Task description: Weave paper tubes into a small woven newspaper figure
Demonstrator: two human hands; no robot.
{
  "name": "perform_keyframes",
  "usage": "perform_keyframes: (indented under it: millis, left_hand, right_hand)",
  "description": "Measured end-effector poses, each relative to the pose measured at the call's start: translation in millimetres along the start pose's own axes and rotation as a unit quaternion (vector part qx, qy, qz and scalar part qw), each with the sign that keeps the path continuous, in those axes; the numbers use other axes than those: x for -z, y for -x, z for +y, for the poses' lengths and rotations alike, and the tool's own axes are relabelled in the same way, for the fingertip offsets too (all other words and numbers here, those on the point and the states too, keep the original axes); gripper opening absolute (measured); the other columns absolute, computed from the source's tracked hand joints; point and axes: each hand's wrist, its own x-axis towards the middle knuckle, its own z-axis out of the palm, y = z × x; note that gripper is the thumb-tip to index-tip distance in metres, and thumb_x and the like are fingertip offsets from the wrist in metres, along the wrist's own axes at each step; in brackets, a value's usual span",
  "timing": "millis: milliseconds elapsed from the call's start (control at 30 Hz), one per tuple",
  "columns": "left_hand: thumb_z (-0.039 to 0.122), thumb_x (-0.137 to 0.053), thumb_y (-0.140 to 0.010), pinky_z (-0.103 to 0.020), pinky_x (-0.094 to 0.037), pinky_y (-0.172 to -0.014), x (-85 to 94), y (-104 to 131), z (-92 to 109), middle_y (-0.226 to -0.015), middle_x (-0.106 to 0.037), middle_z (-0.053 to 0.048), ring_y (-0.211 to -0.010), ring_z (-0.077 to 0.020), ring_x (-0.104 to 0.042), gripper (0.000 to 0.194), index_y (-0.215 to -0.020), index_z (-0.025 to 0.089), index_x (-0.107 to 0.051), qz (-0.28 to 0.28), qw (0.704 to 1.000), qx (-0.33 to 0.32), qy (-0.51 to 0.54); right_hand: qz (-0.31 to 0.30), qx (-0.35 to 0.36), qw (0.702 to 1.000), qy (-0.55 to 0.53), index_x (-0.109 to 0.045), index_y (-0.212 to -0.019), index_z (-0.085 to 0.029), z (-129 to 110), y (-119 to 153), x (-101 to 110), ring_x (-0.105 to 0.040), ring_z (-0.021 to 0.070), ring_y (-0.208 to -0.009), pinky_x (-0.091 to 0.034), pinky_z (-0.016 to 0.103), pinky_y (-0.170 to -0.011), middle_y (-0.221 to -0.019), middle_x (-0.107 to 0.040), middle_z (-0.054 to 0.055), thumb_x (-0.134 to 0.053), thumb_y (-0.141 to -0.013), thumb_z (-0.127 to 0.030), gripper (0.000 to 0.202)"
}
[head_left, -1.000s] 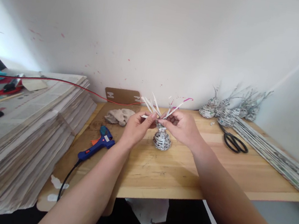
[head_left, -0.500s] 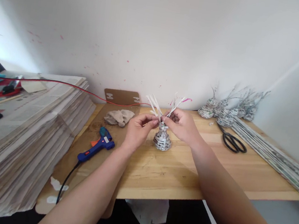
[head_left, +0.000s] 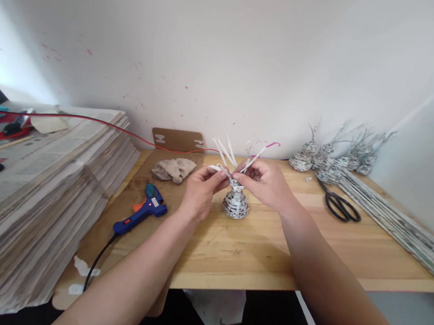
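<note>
A small gourd-shaped piece woven from newspaper strips point(head_left: 236, 205) stands upright on the wooden table. White paper strips point(head_left: 228, 152) fan upward and outward from its neck, one with a pink tip at the right. Pinched at the neck's left side, my left hand point(head_left: 203, 184) is closed on a paper strip whose end pokes out leftward over the fingers. On the other side my right hand point(head_left: 264, 182) is closed around the neck's right side, thumb and fingers gripping strips there. The fingertips partly hide the neck.
A blue glue gun point(head_left: 140, 216) and a crumpled cloth point(head_left: 174, 169) lie on a brown board at left, beside a tall newspaper stack point(head_left: 90, 183). Black scissors point(head_left: 341, 206), long paper rolls point(head_left: 396, 223) and several woven gourds point(head_left: 301, 162) are at right.
My left hand has drawn one strip down and leftward, so it now lies low over the fingers. My right hand stays at the neck. The woven body has hardly moved.
</note>
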Motion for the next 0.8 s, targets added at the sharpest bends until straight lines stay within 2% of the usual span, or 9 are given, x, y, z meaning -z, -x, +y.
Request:
perform_keyframes:
  millis: [67, 167, 367, 500, 633, 700, 800]
  left_hand:
    - [0.038, -0.094, -0.052, -0.026, -0.057, -0.081, 0.1, 1, 1, -0.080, -0.071, 0.001, -0.074, -0.0094, -0.067, 0.043, -0.074, 0.014, -0.065, -0.002, 1.000, -0.003, -0.010]
    - [0.037, -0.094, -0.054, -0.023, -0.056, -0.078, 0.9, 1, 1, -0.080, -0.070, 0.003, -0.073, -0.0075, -0.066, 0.043, -0.078, 0.016, -0.066, -0.006, 1.000, 0.003, 0.001]
    - [0.022, -0.090, -0.061, -0.020, -0.057, -0.075, 1.1, 0, 2, -0.080, -0.069, 0.003, -0.074, -0.0067, -0.066, 0.033, -0.082, 0.016, -0.065, 0.010, 0.997, 0.054, 0.054]
    - [0.018, -0.087, -0.067, -0.019, -0.057, -0.076, 0.2, -1, 2, -0.080, -0.069, 0.003, -0.073, -0.0063, -0.066, 0.029, -0.084, 0.016, -0.063, 0.014, 0.996, 0.070, 0.055]
    - [0.017, -0.087, -0.065, -0.020, -0.057, -0.077, -0.3, -2, 1, -0.077, -0.068, 0.004, -0.072, -0.0062, -0.066, 0.031, -0.084, 0.016, -0.063, 0.017, 0.996, 0.067, 0.058]
    - [0.015, -0.086, -0.066, -0.020, -0.057, -0.077, -0.2, -2, 2, -0.078, -0.068, 0.004, -0.072, -0.0065, -0.066, 0.029, -0.084, 0.016, -0.064, 0.019, 0.995, 0.074, 0.058]
    - [0.013, -0.084, -0.068, -0.018, -0.057, -0.071, -0.2, -1, 7, -0.079, -0.069, 0.002, -0.071, -0.0065, -0.066, 0.023, -0.084, 0.015, -0.067, 0.016, 0.994, 0.092, 0.056]
  right_hand:
    - [-0.004, 0.002, 1.000, -0.002, -0.067, -0.084, -0.018, -1, 0, -1, -0.054, 0.0141, -0.063, -0.044, 0.029, -0.061, -0.072, -0.064, 0.001, -0.073, -0.079, -0.037, 0.021]
    - [-0.010, 0.000, 1.000, 0.004, -0.067, -0.085, -0.018, -2, 0, -2, -0.055, 0.0144, -0.065, -0.044, 0.029, -0.062, -0.073, -0.064, 0.001, -0.073, -0.080, -0.037, 0.021]
    - [-0.017, -0.003, 1.000, 0.002, -0.066, -0.082, -0.018, -3, -1, 1, -0.050, 0.0131, -0.061, -0.039, 0.026, -0.057, -0.067, -0.058, -0.002, -0.074, -0.079, -0.037, 0.021]
    - [-0.030, -0.001, 1.000, -0.001, -0.067, -0.084, -0.018, -3, -1, 2, -0.052, 0.0139, -0.064, -0.042, 0.027, -0.059, -0.071, -0.061, -0.001, -0.073, -0.080, -0.040, 0.023]
    - [0.008, 0.019, 0.997, 0.076, -0.064, -0.078, -0.019, -6, 2, -2, -0.052, 0.0143, -0.064, -0.040, 0.027, -0.058, -0.069, -0.059, 0.000, -0.077, -0.076, -0.037, 0.023]
    - [0.028, 0.035, 0.992, 0.117, -0.061, -0.073, -0.019, -9, 4, -4, -0.051, 0.0143, -0.065, -0.039, 0.027, -0.059, -0.068, -0.057, 0.000, -0.075, -0.078, -0.034, 0.021]
    - [0.006, 0.047, 0.994, 0.100, -0.061, -0.076, -0.019, -13, 5, -4, -0.051, 0.0145, -0.066, -0.041, 0.028, -0.060, -0.071, -0.057, 0.001, -0.069, -0.082, -0.031, 0.016]
